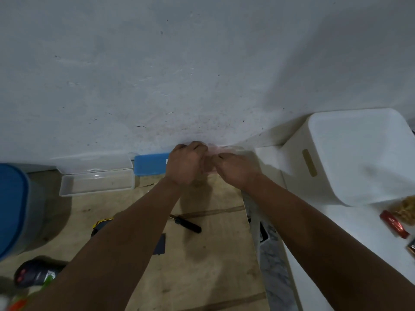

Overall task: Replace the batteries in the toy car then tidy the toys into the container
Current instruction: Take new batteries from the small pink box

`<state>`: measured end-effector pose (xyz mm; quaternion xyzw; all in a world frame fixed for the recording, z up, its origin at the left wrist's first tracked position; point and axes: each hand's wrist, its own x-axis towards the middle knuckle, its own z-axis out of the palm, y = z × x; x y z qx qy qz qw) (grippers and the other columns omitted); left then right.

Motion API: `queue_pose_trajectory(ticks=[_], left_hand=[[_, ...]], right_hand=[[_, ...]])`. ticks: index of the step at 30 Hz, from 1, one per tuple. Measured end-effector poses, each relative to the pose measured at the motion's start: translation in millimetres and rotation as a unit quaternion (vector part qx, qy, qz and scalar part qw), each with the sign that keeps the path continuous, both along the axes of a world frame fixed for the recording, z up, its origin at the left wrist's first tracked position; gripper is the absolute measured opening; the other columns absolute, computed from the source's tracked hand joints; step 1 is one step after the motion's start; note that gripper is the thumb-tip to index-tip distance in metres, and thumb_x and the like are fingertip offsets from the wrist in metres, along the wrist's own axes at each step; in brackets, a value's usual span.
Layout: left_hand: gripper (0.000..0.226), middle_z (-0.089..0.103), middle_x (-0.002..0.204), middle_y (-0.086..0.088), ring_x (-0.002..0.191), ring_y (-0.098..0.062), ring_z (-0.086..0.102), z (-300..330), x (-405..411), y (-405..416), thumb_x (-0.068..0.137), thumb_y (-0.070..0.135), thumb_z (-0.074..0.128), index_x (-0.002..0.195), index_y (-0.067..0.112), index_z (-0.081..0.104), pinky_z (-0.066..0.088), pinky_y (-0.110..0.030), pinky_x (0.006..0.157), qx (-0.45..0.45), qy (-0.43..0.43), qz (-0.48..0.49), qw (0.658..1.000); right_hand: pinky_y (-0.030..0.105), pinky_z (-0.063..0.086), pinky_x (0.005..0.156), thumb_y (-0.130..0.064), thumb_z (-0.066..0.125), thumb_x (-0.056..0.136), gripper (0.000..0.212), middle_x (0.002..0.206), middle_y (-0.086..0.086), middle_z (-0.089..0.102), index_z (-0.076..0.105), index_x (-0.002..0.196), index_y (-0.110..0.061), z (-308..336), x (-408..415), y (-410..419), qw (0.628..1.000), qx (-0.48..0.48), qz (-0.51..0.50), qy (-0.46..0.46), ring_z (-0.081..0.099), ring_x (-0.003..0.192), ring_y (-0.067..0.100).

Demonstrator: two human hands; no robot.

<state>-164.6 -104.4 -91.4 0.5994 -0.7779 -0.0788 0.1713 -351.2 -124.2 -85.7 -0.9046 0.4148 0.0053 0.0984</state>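
Observation:
My left hand (185,166) and my right hand (238,170) meet close to the wall, both closed on a small clear, faintly pink thing (210,163); it is too blurred to identify. On the cardboard below lie a black-handled screwdriver (187,223) and a dark flat piece (160,244). A yellow and black toy car (102,223) shows partly from under my left forearm. An open clear container (96,184) with its lid tipped back stands at the wall on the left.
A blue box (150,163) sits beside the clear container. A blue-lidded tub (13,207) stands far left, with a dark toy (36,273) below it. A white bin (359,153) and a red packet (394,223) are on the right.

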Motion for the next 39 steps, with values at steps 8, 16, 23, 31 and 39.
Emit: queue_pose_trajectory(ticks=[8,16,23,31,39], left_hand=[[0.011,0.078,0.095,-0.009,0.072,-0.031,0.072,-3.6,0.9,-5.7,0.083,0.010,0.076,0.094,0.010,0.077,0.057,-0.039,0.071,-0.044,0.016,0.006,0.999],[0.031,0.077,0.101,-0.012,0.079,-0.033,0.074,3.0,-2.2,-2.7,0.077,0.017,0.087,0.103,0.007,0.076,0.060,-0.041,0.071,0.015,0.020,0.011,1.000],[0.041,0.074,0.120,-0.012,0.095,-0.035,0.074,1.5,-0.5,3.1,0.079,0.012,0.081,0.118,0.009,0.073,0.059,-0.046,0.085,0.055,0.006,0.002,0.998],[0.063,0.068,0.129,-0.010,0.119,-0.034,0.061,0.1,6.1,27.9,0.087,0.056,0.038,0.120,0.016,0.073,0.044,-0.049,0.102,0.017,-0.085,-0.082,0.993],[0.043,0.070,0.123,-0.009,0.117,-0.033,0.062,-7.9,4.2,22.8,0.097,0.044,0.047,0.109,0.018,0.079,0.045,-0.050,0.103,0.019,-0.132,-0.074,0.988]], right_hand=[[0.044,0.054,0.083,0.006,0.065,0.082,0.035,0.112,0.021,0.071,0.068,0.117,0.001,-13.6,18.0,-6.9,1.000,-0.010,0.014,-0.009,0.067,0.097,0.041],[0.047,0.055,0.088,-0.004,0.069,0.085,0.026,0.119,0.016,0.068,0.073,0.110,-0.007,-17.7,3.9,2.6,0.994,-0.039,0.015,-0.097,0.064,0.104,0.037],[0.041,0.051,0.075,-0.024,0.054,0.098,0.031,0.100,0.004,0.064,0.066,0.124,-0.013,-3.9,-17.9,33.8,0.973,-0.126,-0.116,-0.155,0.058,0.087,0.024],[0.043,0.049,0.071,-0.028,0.057,0.094,0.027,0.098,0.007,0.062,0.074,0.112,-0.017,-14.1,-28.0,46.0,0.980,-0.118,-0.147,-0.064,0.059,0.086,0.030],[0.046,0.052,0.090,-0.017,0.063,0.091,0.032,0.128,0.012,0.063,0.071,0.122,-0.018,-19.6,-20.0,52.3,0.987,-0.071,-0.141,-0.025,0.058,0.116,0.032]])
